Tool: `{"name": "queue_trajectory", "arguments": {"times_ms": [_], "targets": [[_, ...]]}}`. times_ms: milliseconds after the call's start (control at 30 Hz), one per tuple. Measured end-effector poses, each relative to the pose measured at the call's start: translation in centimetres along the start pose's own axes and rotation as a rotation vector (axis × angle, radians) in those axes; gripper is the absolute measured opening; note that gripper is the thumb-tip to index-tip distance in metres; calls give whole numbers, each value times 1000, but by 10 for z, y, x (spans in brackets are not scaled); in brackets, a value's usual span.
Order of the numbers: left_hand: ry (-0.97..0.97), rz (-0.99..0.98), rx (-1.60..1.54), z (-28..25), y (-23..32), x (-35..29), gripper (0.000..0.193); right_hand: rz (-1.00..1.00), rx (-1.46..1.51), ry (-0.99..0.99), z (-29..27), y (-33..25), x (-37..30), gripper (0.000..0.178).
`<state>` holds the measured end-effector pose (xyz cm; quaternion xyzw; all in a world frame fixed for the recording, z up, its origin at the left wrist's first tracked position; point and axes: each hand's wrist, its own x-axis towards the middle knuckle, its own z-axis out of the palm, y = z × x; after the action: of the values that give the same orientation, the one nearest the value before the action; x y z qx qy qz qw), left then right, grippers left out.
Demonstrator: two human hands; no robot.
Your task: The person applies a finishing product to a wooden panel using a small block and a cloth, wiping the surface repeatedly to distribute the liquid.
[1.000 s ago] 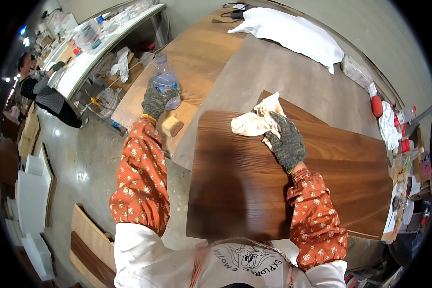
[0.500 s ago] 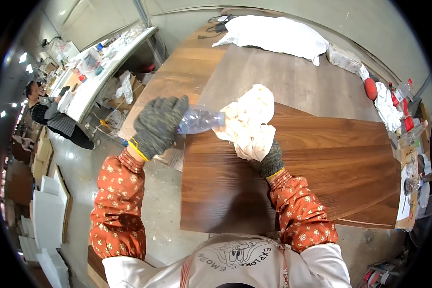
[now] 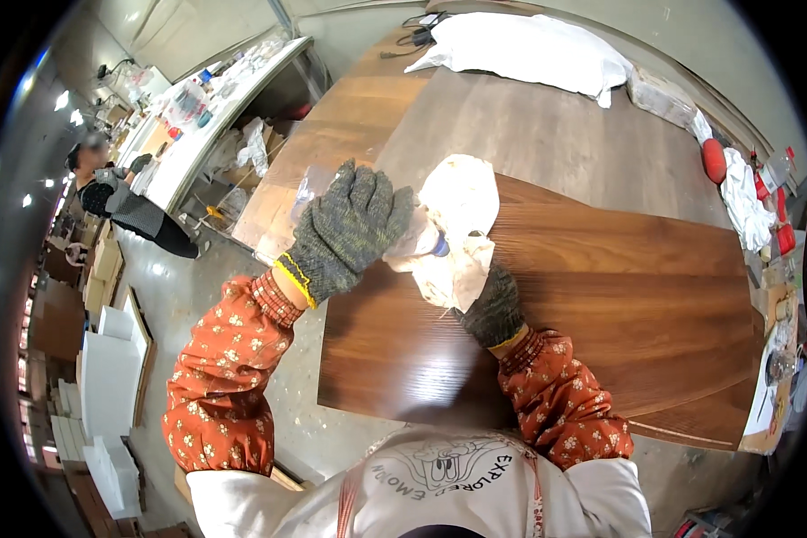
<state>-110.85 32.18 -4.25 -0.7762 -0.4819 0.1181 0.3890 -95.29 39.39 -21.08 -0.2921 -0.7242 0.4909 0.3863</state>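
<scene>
My left hand (image 3: 350, 229), in a grey-green knitted glove with a yellow cuff, is closed over a clear plastic bottle (image 3: 307, 193). Most of the bottle is hidden under the glove; a clear end shows left of it. A blue piece (image 3: 440, 245), seemingly at the bottle's mouth, shows against a crumpled cream cloth (image 3: 460, 199). My right hand (image 3: 496, 309), gloved alike, holds that cloth from below, its fingers mostly hidden behind the folds. Both hands are above a dark brown wood-grain board (image 3: 601, 296).
A greyish board (image 3: 529, 134) lies beyond, with a white bag (image 3: 520, 54) at its far edge. Bottles, a red roundish object (image 3: 713, 161) and white cloth (image 3: 746, 202) line the right side. At left, a co-worker (image 3: 121, 197) stands by a cluttered white table (image 3: 188, 170); panels (image 3: 112, 359) lean nearby.
My left hand has moved right, close against the cloth, and now covers more of the bottle. The bottle's end has come into sight left of the glove. The cloth has shifted slightly left.
</scene>
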Motion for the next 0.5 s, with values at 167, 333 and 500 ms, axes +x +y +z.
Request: {"name": "queue_trajectory", "arguments": {"times_ms": [167,333,500], "targets": [[-131,-77,-300,8,-2,-17,49,-158,-127,-28,1,10,4,24],[-168,-353,-771,68,-35,-24,69,121,825,-428,-7,5,53,26],[-112,-914,-1149,153,-64,-5,85,81,1543,-546,-23,-24,96,27]]}}
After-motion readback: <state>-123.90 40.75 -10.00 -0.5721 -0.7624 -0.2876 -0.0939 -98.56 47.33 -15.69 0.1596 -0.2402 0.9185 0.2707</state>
